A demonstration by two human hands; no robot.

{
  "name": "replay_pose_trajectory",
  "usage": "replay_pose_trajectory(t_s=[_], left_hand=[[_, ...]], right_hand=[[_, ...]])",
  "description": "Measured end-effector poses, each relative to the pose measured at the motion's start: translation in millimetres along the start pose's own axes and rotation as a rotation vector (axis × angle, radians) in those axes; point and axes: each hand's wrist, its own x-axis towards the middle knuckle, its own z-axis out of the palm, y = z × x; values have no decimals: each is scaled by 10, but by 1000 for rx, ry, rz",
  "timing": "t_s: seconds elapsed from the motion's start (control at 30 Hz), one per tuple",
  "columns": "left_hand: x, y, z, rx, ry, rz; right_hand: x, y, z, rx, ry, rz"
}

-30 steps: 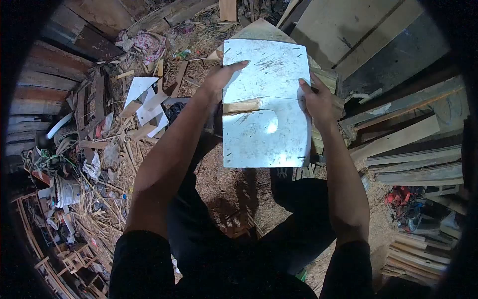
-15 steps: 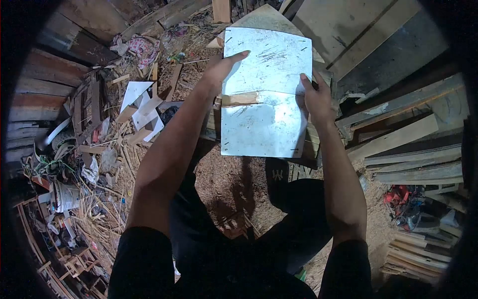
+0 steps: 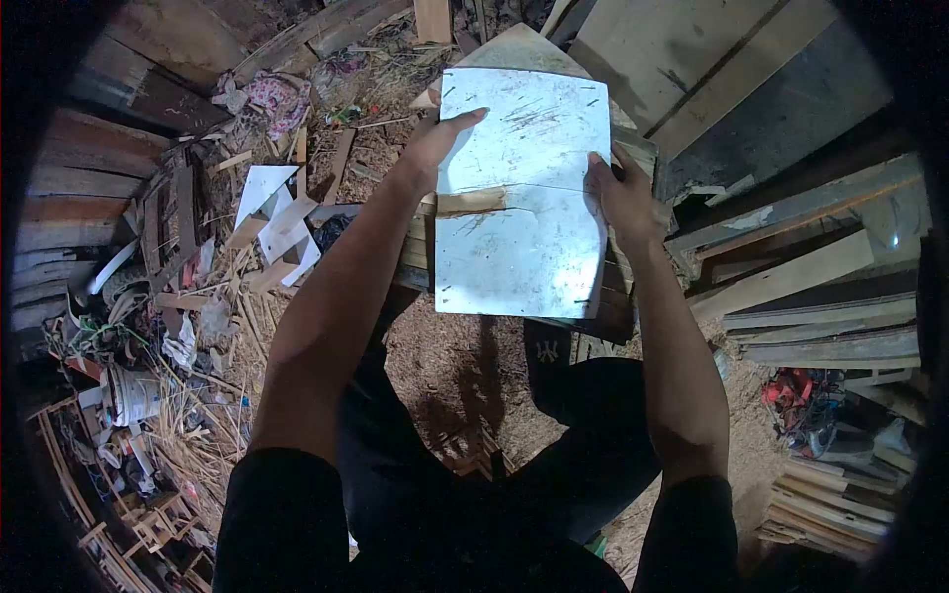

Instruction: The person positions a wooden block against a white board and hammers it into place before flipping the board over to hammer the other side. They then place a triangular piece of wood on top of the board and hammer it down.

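Hands: I am seeing two, the left hand and the right hand, both gripping one pale sheet panel.
Left hand: it is curling over the panel's left edge, thumb lying on the face.
Right hand: it is clamping the right edge.
Panel: one, cracked across its middle, held up over a stack of wood boards.
Scraps: several white offcuts are lying on the floor, left.
Change: the panel is sitting slightly lower and tilting more than a second ago.
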Motion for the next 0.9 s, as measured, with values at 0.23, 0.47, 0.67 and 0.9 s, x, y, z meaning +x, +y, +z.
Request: replay_pose_trajectory(t_s=[0.23, 0.47, 0.67, 0.9], left_hand=[[-15, -4, 14, 55, 50, -28], [250, -297, -242, -72, -151, 83], [273, -327, -190, -122, -94, -24], [86, -186, -207, 41, 18, -24]], right_hand=[[-23, -112, 19, 31, -23, 42], [34, -72, -13, 8, -71, 45], [-13, -130, 4, -106, -33, 36], [10, -86, -64, -211, 11, -118]])
